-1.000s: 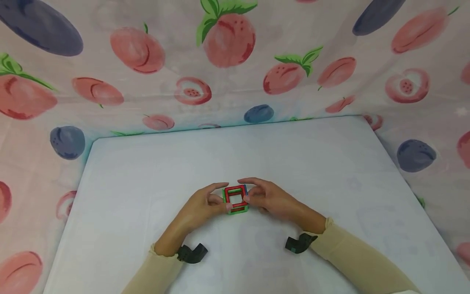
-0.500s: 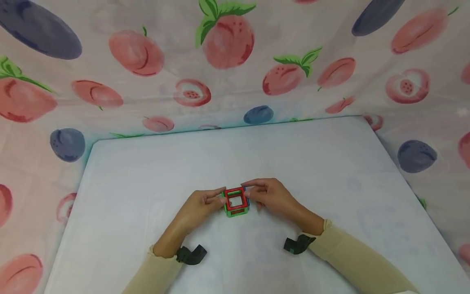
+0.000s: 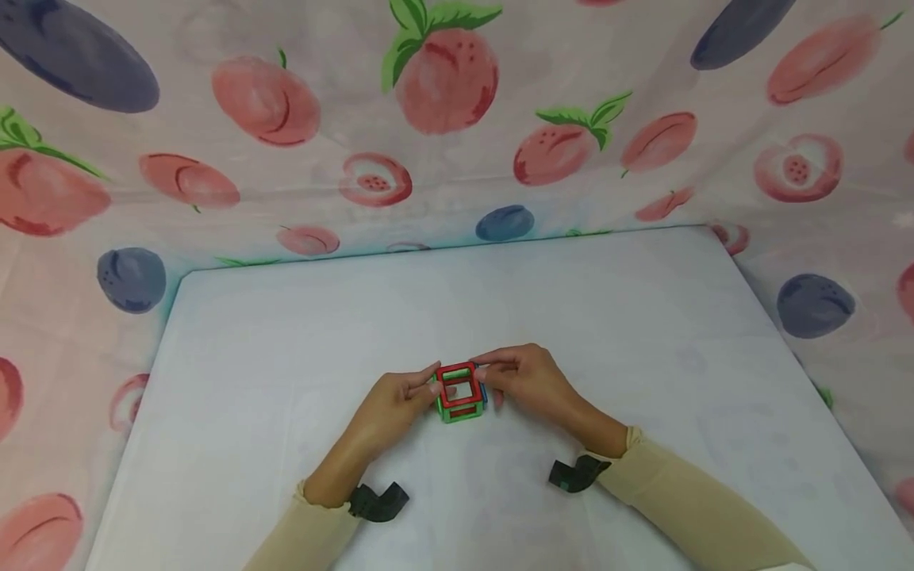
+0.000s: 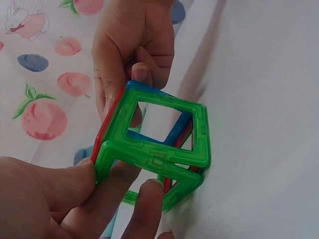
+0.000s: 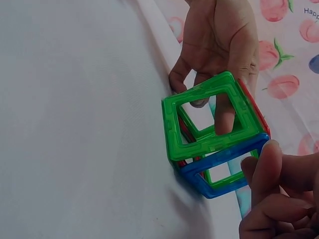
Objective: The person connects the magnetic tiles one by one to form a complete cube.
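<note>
A small cube of magnetic tiles (image 3: 462, 402) stands on the white table, between both hands. Its top tile is red, while green tiles (image 5: 169, 127) and a blue tile (image 5: 224, 154) form sides. My left hand (image 3: 389, 412) pinches the cube's left side. In the left wrist view, its thumb (image 4: 75, 181) lies along the red tile's edge and fingers reach against and through a green frame. From the right, my right hand (image 3: 535, 385) holds the red-and-blue edge with its fingertips. Some fingertips are hidden behind the frames. In the left wrist view, the green tiles meet at a slight gap.
The white table (image 3: 286, 317) spreads around the hands. A fruit-print cloth (image 3: 443, 159) hangs behind it and along both sides. Dark wrist cameras, one at the left cuff (image 3: 378, 501) and one at the right cuff (image 3: 574, 474), stick out above the table.
The left thumb has slid from the cube's front corner back to its left edge. The right fingers have shifted slightly at the right edge. The cube has moved slightly nearer the person.
</note>
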`<state>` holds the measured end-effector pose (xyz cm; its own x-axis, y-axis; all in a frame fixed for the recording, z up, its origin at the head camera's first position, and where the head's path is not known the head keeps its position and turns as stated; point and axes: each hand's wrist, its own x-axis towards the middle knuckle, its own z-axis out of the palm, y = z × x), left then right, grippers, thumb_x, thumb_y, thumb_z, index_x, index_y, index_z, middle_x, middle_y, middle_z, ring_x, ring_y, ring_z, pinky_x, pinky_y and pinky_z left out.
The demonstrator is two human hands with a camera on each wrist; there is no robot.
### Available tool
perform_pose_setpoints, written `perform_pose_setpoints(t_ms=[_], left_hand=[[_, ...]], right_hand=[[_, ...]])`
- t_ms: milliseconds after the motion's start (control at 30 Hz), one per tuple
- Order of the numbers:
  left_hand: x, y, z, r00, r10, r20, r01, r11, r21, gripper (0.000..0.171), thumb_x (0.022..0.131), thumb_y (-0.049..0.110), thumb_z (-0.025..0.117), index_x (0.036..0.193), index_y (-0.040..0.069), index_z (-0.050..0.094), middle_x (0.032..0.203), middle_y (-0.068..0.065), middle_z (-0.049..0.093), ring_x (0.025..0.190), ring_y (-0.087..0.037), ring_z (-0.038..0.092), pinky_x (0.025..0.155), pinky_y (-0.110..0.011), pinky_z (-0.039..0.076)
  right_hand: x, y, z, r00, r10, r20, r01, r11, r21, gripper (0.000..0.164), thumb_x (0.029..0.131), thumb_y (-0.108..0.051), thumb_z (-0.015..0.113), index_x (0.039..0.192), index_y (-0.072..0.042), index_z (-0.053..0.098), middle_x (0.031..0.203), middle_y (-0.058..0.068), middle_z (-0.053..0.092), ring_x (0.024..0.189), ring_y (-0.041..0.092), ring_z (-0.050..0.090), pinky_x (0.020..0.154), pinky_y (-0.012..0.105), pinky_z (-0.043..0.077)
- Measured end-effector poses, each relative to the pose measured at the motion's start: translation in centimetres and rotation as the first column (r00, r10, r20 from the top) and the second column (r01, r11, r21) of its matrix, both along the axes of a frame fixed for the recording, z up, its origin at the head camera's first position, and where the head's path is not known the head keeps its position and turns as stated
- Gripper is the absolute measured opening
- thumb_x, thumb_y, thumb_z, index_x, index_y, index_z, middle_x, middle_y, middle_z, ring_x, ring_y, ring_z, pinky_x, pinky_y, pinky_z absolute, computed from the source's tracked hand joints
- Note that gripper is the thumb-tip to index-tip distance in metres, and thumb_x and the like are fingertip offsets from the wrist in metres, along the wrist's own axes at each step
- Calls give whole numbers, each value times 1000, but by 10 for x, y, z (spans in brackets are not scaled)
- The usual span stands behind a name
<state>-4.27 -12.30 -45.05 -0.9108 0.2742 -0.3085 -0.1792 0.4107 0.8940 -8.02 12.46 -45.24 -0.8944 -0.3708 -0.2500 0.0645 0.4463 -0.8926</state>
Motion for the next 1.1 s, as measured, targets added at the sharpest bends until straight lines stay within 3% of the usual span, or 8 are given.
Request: perform_pose_setpoints(t_ms=[67,100,200,300,367,733,933,1100], left_hand=[[0,1,0,1000,1,5,-1,1000,-2,46,103,27,63,146,14,56,63,-16,64,71,-15,33,64,-30,30],[0,1,0,1000,1,1,-1,1000,-3,46,103,27,63,146,14,56,67,-14,68,74,-13,38,64,-30,31],[0,-1,1,1000,-5,-4,5,1000,12,45,104,24,60,148,15,55,89,-7,78,100,-13,56,88,-35,47],[-1,-3,-1,1000,-18,-3,18,999,46,44,105,20,57,149,14,54,109,-1,78,134,-20,54,116,-53,36],[-1,-4,-2,1000,-19,3,19,998,66,43,106,19,55,149,13,54,110,-3,78,139,-25,52,119,-57,31],[-1,3,-4,998,58,-25,-58,998,26,34,105,19,57,138,12,65,111,0,77,114,-17,62,108,-50,42],[-3,-4,-2,1000,-22,23,20,998,65,38,108,18,49,144,12,58,119,-5,75,110,-18,67,108,-49,46],[-3,-12,-1,987,-150,59,145,985,91,46,104,14,51,151,16,50,124,-6,70,119,-21,60,110,-51,42]], right_hand=[[-1,1,-2,1000,3,7,-3,1000,0,31,92,-32,77,120,-20,77,69,6,73,63,27,68,79,35,45],[-2,1,-4,1000,2,18,-2,1000,-4,31,93,-32,76,121,-20,77,68,6,73,63,27,68,77,33,44],[-5,3,-6,998,5,56,-5,1000,-15,30,94,-32,75,122,-22,76,67,8,72,64,25,66,68,28,42],[-6,4,-8,995,15,101,-11,999,-44,30,96,-32,72,124,-21,75,70,8,72,65,25,65,62,26,41],[-6,4,-7,993,21,116,-14,998,-61,31,97,-32,72,125,-21,74,71,8,73,66,25,65,62,25,41],[-4,2,-9,985,-13,172,35,991,-127,31,99,-28,69,126,-15,73,75,6,71,69,21,60,61,25,42],[-5,7,-7,991,134,-17,-134,991,22,42,92,-36,76,132,-23,69,99,-2,70,75,16,64,69,27,50],[-4,9,-10,907,350,-232,-285,919,272,72,73,-37,93,137,-23,62,104,-5,59,73,10,57,64,24,50]])
